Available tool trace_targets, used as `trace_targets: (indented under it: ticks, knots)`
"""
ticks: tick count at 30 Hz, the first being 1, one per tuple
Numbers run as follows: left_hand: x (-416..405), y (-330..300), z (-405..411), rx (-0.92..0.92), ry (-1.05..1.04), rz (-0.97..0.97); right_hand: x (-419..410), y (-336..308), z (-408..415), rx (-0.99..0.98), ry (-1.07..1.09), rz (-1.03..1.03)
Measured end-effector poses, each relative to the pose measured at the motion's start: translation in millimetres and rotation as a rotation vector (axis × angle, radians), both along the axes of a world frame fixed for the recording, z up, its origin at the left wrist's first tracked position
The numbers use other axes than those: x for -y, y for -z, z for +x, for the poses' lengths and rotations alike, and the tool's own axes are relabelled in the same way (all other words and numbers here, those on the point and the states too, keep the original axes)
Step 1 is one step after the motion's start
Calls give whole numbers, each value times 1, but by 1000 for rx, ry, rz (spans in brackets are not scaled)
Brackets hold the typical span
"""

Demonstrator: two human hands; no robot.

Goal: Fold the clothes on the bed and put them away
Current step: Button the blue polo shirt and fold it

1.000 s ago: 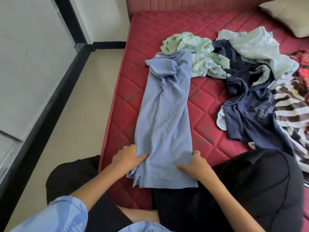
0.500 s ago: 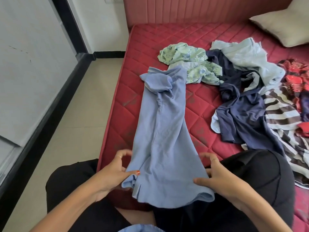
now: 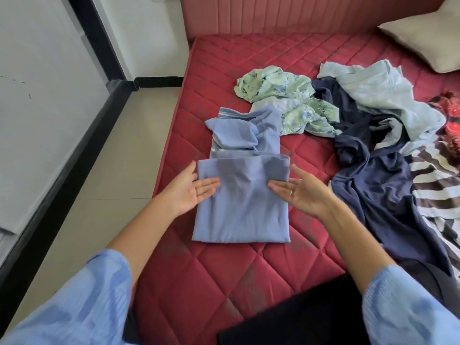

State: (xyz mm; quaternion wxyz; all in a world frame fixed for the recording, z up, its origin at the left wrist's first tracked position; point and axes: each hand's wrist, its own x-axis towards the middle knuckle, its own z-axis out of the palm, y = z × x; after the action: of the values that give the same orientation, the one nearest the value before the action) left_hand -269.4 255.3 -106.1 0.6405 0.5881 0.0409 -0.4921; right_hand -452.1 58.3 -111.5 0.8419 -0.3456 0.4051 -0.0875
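A light blue polo shirt [image 3: 239, 192] lies on the red quilted mattress [image 3: 306, 155], its lower half folded up over its upper half; the collar end shows beyond the fold. My left hand [image 3: 191, 190] is palm up at the shirt's left edge, fingers straight, fingertips on the cloth. Palm up at the right edge is my right hand [image 3: 298, 192], fingers straight and touching the cloth. To the right is a pile of unfolded clothes: a green floral garment [image 3: 281, 95], a navy garment [image 3: 378, 185], a pale blue garment [image 3: 378, 95], a brown-and-white striped one [image 3: 438, 185].
A beige pillow [image 3: 428, 43] sits at the far right by the pink headboard [image 3: 298, 13]. A red patterned cloth [image 3: 450, 120] lies at the right edge. Beige floor [image 3: 109, 170] and a white wall with black skirting run along the bed's left side.
Both hands lifted the shirt's hem and folded it away from me over the upper part. They have let go and lie flat, palms up, at the folded shirt's sides.
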Motion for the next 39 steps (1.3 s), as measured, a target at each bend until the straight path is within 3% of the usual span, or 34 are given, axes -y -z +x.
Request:
trace_targets:
  ticks: [5, 8, 10, 14, 17, 23, 26, 29, 32, 36, 39]
  knots:
    - [17, 53, 4, 300, 99, 314, 15, 55, 14, -236, -49, -208]
    - [5, 66, -3, 640, 110, 530, 12, 64, 0, -385, -158, -450]
    - [-8, 67, -13, 759, 148, 638, 5, 71, -14, -501, -288, -624]
    - [-24, 64, -42, 740, 338, 685, -19, 70, -32, -645, -602, -854]
    - [-21, 58, -54, 618, 312, 610, -34, 64, -29, -677, -635, -962]
    - [-27, 45, -54, 701, 256, 493, -43, 46, -33, -621, -479, -833]
    - [-42, 22, -58, 768, 444, 399, -47, 17, -53, -458, -480, -825]
    - [-59, -10, -66, 596, 731, 392, -57, -15, -80, -350, -704, -883]
    - [-74, -41, -74, 449, 952, 367, -69, -31, -111, -306, -827, -742]
    - [-80, -60, -74, 377, 1129, 301, -70, -49, -130, -241, -805, -490]
    - [-74, -65, -63, 348, 1081, 238, -59, -63, -123, -190, -704, -407]
